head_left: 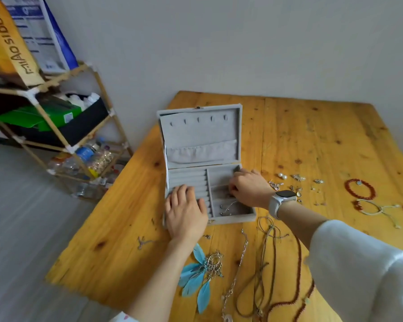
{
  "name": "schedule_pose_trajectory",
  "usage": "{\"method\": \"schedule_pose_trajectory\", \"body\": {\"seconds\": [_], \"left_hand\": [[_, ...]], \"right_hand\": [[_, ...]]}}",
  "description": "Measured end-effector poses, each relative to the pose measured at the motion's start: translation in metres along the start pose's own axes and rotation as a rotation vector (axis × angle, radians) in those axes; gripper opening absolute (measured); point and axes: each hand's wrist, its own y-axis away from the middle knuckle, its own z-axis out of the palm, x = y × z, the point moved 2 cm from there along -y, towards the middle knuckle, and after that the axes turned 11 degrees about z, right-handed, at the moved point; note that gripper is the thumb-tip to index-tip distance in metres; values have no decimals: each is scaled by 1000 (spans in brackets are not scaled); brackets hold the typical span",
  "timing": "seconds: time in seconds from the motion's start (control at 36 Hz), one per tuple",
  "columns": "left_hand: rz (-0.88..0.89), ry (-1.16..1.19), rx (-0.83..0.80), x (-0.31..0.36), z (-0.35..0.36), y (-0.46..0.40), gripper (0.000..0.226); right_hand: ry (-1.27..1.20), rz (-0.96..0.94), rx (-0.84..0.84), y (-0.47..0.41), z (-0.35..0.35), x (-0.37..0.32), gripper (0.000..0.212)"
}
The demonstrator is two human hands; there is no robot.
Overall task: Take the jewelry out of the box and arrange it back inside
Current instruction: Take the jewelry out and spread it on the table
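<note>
A grey velvet jewelry box [199, 135] stands open on the wooden table [300, 140], its lid upright. My left hand [186, 211] lies flat over the ring rolls at the box's front left corner. Inside the middle right compartment, my right hand [247, 188], with a white watch on its wrist, curls its fingers down; what they pinch is hidden. Small silver pieces [228, 206] lie in the front right compartment. Taken-out jewelry lies around: blue feather earrings [199, 274], cord and bead necklaces [275, 263], small earrings [291, 182], a red bead bracelet [361, 189].
A silver chain [236, 270] runs toward the table's near edge. A small silver charm [142, 241] lies left of my left arm. A cream cord bracelet [377, 209] sits at the right. A bamboo shelf [63, 126] with boxes and bottles stands left of the table.
</note>
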Motion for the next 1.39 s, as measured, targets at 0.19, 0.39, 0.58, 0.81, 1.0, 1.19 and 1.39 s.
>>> {"method": "schedule_pose_trajectory", "body": {"seconds": [0.19, 0.39, 0.58, 0.81, 1.0, 1.19, 1.39], "left_hand": [[-7, 28, -18, 0, 0, 1, 59], [-46, 193, -38, 1, -8, -2, 38], [8, 1050, 0, 64, -42, 0, 26], [-111, 1576, -409, 114, -45, 19, 21], [-90, 1356, -498, 138, -33, 33, 7], [14, 1080, -602, 183, -12, 36, 12], [166, 716, -538, 250, 8, 15, 16]], "right_hand": [[-430, 75, -19, 6, -7, 9, 8], [-1026, 124, -71, 32, -47, 14, 9], [-1148, 50, -114, 74, -71, 28, 12], [-962, 39, -27, 110, -73, 52, 18], [-1157, 247, -3, 149, -45, 94, 21], [-1125, 568, 80, 198, 6, 151, 21], [-904, 737, 267, 212, 16, 202, 15]]}}
